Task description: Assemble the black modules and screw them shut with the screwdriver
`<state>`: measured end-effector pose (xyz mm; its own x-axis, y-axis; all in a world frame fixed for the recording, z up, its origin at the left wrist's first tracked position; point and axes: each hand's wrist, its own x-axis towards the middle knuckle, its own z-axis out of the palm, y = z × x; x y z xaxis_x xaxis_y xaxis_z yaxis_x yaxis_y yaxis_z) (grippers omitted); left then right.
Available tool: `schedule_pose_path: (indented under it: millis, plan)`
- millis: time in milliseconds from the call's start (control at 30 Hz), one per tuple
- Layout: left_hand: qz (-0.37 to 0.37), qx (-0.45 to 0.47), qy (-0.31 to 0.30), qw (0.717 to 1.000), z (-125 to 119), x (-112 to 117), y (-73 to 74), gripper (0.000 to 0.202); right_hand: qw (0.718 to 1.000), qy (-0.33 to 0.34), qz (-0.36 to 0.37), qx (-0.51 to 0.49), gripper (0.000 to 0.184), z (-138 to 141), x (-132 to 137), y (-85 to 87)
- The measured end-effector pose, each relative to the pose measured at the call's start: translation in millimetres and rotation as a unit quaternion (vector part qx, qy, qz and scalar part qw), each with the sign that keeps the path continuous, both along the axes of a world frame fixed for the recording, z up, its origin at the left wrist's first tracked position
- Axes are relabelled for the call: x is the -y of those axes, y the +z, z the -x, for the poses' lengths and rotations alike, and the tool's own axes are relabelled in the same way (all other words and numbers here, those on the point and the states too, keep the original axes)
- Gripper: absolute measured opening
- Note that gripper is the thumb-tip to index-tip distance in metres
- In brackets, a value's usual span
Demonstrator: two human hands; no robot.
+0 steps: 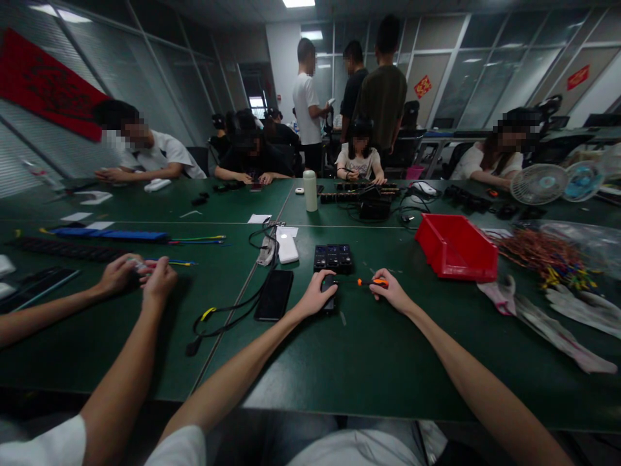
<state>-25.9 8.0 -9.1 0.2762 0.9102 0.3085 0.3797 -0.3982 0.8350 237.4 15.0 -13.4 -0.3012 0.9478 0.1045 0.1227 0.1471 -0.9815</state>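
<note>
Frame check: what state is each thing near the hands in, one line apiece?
left hand: closed on small black part
right hand: gripping orange screwdriver, tip toward that part
phone: lying flat, screen dark
red bin: upright, open-topped
white bottle: standing, capped

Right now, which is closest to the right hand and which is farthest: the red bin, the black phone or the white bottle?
1. Red bin, just to the right of the right hand.
2. Black phone, off to the left, past the left hand.
3. White bottle, far back across the table.
</note>
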Motion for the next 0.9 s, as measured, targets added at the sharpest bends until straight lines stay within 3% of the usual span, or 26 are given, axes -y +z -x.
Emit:
schedule_pose_path:
  millis: [267,767,900]
  plan:
    - [0.003,-0.003,0.000,1.000,0.8,-0.7,0.0,0.032,0.998,0.034,0.041,-0.027,0.030,2.8,0.6,1.0]
    - [-0.005,-0.006,-0.004,1.000,0.9,-2.3,-3.5,0.032,0.998,0.023,0.048,0.015,0.027,5.2,0.0,0.9]
    - [-0.002,-0.008,-0.004,1.000,0.9,-1.6,-3.5,0.033,0.999,0.001,0.020,0.041,0.028,6.1,0.2,-0.5]
